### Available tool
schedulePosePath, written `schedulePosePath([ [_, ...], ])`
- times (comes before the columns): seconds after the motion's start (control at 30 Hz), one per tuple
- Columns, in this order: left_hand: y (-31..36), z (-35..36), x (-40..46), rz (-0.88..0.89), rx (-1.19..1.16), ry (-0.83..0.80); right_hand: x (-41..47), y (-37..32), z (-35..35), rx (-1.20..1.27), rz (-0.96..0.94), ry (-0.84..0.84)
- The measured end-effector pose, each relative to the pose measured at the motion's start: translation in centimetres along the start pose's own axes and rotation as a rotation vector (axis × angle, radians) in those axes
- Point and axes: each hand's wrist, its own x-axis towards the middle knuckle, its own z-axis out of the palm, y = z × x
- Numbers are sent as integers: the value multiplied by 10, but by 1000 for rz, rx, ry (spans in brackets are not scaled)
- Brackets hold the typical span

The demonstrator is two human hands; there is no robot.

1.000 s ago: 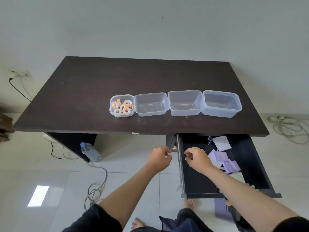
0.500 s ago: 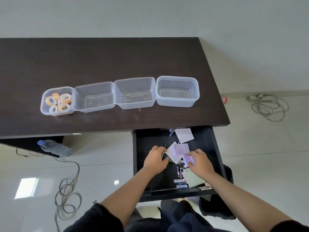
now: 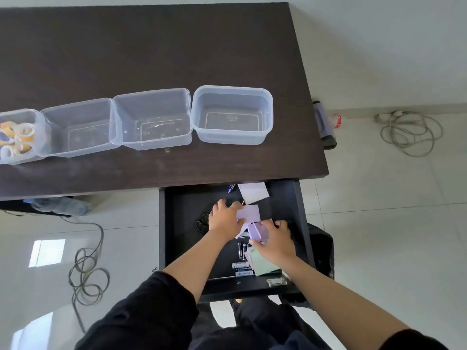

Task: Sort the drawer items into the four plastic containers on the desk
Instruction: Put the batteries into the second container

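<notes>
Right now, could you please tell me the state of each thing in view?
drawer: pulled open
leftmost container: holds tape rolls
other three containers: empty
left hand: on a purple note
right hand: gripping a purple pad
batteries: lying in drawer

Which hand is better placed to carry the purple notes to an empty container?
Right hand: it already grips the purple notes, and the rightmost empty container is on its side.

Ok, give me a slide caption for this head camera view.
Both hands gather purple sticky notes in the open drawer; three containers are empty.
</notes>
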Motion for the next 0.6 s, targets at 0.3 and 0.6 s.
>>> schedulePosePath([
  [0.3, 4, 10, -2, -22, 20, 98, 4, -6, 9, 12, 27, 110],
  [0.6, -34, -3, -23, -45, -221, 193, 27, -3, -13, -112, -154, 116],
])
